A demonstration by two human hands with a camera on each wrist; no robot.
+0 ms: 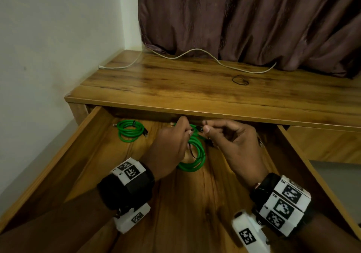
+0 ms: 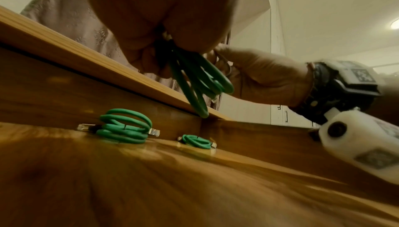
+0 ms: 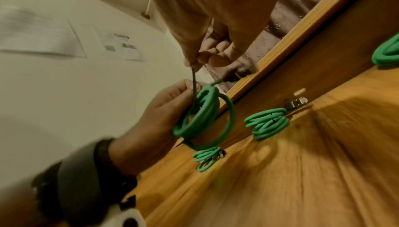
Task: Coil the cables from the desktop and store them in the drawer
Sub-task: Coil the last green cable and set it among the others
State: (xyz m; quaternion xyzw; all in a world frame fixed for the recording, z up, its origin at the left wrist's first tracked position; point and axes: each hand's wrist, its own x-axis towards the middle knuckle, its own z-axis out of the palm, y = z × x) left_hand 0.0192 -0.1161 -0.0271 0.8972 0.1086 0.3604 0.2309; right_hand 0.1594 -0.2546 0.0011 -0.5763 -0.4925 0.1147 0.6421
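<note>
My left hand (image 1: pixel 182 130) grips a coil of green cable (image 1: pixel 197 153) above the open wooden drawer (image 1: pixel 175 203). My right hand (image 1: pixel 206 129) pinches a thin black tie (image 3: pixel 193 77) stretched up from the top of that coil. In the right wrist view the held coil (image 3: pixel 202 119) hangs from the left hand (image 3: pixel 164 114) under the right hand's fingertips (image 3: pixel 215 60). A tied green coil (image 1: pixel 129 131) lies at the drawer's back left. The wrist views show more green coils (image 2: pixel 197 141) (image 3: pixel 267 123) on the drawer floor. A white cable (image 1: pixel 254 72) trails across the desktop (image 1: pixel 175 84).
A black band (image 1: pixel 240 80) lies on the desktop right of centre. A brown curtain (image 1: pixel 254 18) hangs behind the desk, a white wall (image 1: pixel 48 57) stands at the left. The desk's front edge overhangs the back of the drawer just above my hands.
</note>
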